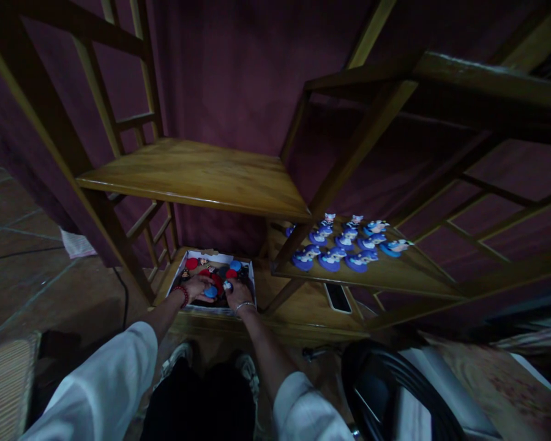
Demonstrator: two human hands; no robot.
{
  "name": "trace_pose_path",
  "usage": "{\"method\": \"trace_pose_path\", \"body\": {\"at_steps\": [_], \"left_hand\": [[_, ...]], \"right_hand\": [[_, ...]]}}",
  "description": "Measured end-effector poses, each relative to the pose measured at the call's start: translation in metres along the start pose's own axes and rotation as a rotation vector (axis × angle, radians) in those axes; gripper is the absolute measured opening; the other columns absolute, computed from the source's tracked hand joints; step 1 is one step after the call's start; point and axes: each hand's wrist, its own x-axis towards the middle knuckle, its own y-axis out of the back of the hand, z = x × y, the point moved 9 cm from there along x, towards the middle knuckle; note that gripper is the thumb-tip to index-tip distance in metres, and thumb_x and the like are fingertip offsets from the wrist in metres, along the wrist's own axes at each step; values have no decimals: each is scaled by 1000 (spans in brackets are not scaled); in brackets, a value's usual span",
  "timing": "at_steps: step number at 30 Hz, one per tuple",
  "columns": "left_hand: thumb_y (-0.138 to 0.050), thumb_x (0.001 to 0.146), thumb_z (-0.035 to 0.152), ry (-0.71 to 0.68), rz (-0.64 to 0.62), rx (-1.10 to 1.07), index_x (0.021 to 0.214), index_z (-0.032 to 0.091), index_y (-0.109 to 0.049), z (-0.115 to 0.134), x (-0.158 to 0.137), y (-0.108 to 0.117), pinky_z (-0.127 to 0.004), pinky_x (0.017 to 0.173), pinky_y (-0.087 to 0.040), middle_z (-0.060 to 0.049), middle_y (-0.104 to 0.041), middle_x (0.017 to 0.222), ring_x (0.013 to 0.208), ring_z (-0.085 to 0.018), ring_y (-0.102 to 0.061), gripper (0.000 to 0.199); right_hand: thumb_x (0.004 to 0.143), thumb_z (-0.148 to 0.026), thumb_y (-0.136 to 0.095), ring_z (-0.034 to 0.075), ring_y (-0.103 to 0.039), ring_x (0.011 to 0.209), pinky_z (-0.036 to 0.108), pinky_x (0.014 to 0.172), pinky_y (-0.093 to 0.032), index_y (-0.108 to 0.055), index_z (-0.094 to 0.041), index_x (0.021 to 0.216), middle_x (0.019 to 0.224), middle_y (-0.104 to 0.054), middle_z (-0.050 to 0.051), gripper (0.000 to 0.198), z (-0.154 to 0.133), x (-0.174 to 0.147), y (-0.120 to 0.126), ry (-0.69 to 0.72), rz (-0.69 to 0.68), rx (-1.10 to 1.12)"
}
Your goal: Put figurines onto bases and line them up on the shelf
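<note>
Both hands reach into a shallow white-walled box point(253, 282) on the low shelf. My left hand point(196, 288), with a red bead bracelet at the wrist, has its fingers closed about a figurine with a round blue base point(210, 292). My right hand point(240, 294), wearing a silvery bangle, pinches a small white and blue figurine point(228, 285). Around them in the box lie more figurines with round bases, among them a red one point(191, 263) and a blue one point(236, 265). The fingertips are small and dim in this view.
Several purple and blue figurines point(333, 256) stand in rows on the shelf to the right. Above the box juts a wooden shelf board point(202, 174). A phone-like dark slab point(337, 297) lies on the lower board. A black coiled object point(386, 386) is at lower right.
</note>
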Motion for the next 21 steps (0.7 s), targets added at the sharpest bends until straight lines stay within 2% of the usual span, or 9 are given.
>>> {"method": "trace_pose_path", "body": {"at_steps": [7, 18, 21], "left_hand": [[-54, 62, 4, -22, 2, -30, 93, 12, -50, 1, 2, 0, -36, 69, -49, -4, -60, 75, 71, -18, -61, 32], [-49, 58, -4, -69, 13, -99, 93, 11, -51, 6, -3, -1, -36, 71, -50, 0, -55, 67, 65, -14, -58, 38], [-45, 60, -5, -71, -6, -120, 98, 11, -49, 8, -5, -5, -36, 71, -50, 1, -56, 64, 62, -13, -59, 41]], "right_hand": [[75, -18, -46, 14, -55, 96, 20, 82, -40, -53, -24, 109, 104, -61, 2, 35, 7, 2, 1, -42, 11, 75], [69, -17, -52, 11, -58, 87, 20, 75, -43, -53, -23, 104, 98, -62, 0, 36, 22, -1, 5, -170, 0, 267], [68, -15, -52, 10, -57, 87, 19, 76, -43, -50, -26, 109, 99, -61, -2, 42, 18, -3, 9, -125, 23, 326]]}}
